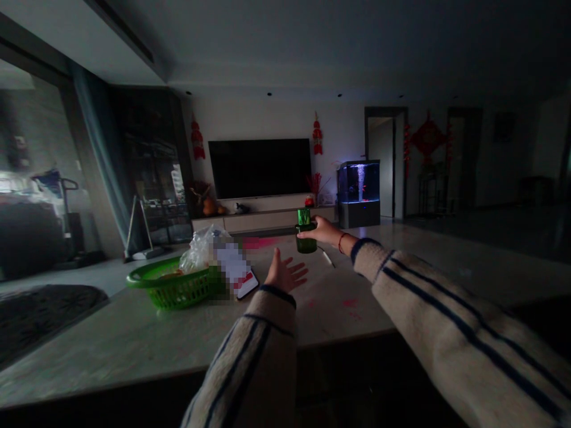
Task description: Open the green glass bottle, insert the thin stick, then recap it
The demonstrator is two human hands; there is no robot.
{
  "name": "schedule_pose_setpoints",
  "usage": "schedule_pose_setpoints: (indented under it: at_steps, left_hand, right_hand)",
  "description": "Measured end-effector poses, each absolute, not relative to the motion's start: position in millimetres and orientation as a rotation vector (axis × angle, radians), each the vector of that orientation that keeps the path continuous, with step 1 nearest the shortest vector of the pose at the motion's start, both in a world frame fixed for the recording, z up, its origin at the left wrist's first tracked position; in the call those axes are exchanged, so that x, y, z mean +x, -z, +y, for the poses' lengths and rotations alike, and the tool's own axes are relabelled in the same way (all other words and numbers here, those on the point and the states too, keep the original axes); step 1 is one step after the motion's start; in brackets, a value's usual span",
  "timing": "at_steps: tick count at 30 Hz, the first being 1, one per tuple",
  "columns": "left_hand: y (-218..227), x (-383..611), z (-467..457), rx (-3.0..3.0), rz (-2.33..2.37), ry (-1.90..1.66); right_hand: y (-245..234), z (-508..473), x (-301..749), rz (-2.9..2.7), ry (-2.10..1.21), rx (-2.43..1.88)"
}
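My right hand (326, 230) is wrapped round a green glass bottle (306, 242) with a shiny green cap (304, 216). The bottle is upright at the far part of the table; whether its base touches the tabletop I cannot tell. Closer to me, my left hand (285, 273) is held above the table with its fingers spread and nothing in it. Left of that hand a phone (238, 270), partly blurred out, leans by a green plastic basket (178, 288). A thin white stick-like thing (328, 257) lies just right of the bottle.
A clear plastic bag (200, 246) sits in the basket. Pink smears (350, 303) mark the pale tabletop (134, 342), whose front edge runs below my forearms. Beyond the table stand a low TV cabinet (250, 223) and a lit fish tank (360, 183).
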State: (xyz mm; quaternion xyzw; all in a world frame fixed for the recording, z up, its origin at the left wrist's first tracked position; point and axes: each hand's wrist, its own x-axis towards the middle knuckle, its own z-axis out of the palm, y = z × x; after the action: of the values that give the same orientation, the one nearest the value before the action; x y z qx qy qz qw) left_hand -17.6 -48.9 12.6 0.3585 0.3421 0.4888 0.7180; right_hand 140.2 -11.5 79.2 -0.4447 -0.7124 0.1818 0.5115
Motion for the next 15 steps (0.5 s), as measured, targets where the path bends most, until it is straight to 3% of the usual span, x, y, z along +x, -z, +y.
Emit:
schedule_pose_setpoints:
  at_steps: [15]
  left_hand:
    - [-14.1,-9.0,-45.0,0.538,0.653,-1.096]
  right_hand:
    - [-45.8,-25.4,139.8,-1.797,-0.645,-0.958]
